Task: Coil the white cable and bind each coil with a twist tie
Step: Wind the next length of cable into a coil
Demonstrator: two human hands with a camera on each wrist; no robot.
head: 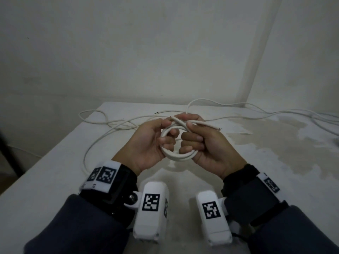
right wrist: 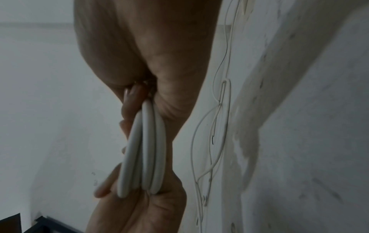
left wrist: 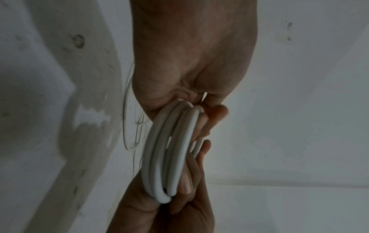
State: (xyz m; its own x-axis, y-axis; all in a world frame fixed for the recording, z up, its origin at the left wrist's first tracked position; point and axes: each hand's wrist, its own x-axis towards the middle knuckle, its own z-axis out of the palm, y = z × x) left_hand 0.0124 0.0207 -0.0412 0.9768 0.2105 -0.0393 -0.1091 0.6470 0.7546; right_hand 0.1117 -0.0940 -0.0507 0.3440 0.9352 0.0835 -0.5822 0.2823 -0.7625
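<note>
A small coil of thick white cable (head: pixel 176 155) hangs just above the white table (head: pixel 55 180), held between both hands. My left hand (head: pixel 166 139) grips its left side, fingers curled through the ring. My right hand (head: pixel 192 143) grips the right side, and the cut cable end (head: pixel 218 127) sticks out past its thumb. The wrist views show the coil edge-on (left wrist: pixel 169 149) (right wrist: pixel 143 149) as several side-by-side turns pinched by fingers from above and below. A short thin dark piece (head: pixel 156 112), possibly a twist tie, lies on the table behind.
Loose thin white cable (head: pixel 113 125) sprawls over the back left of the table and loops down its left edge. More thin cable (head: pixel 275 112) runs off to the right. A stained patch (head: pixel 275 143) marks the right side. Walls stand close behind.
</note>
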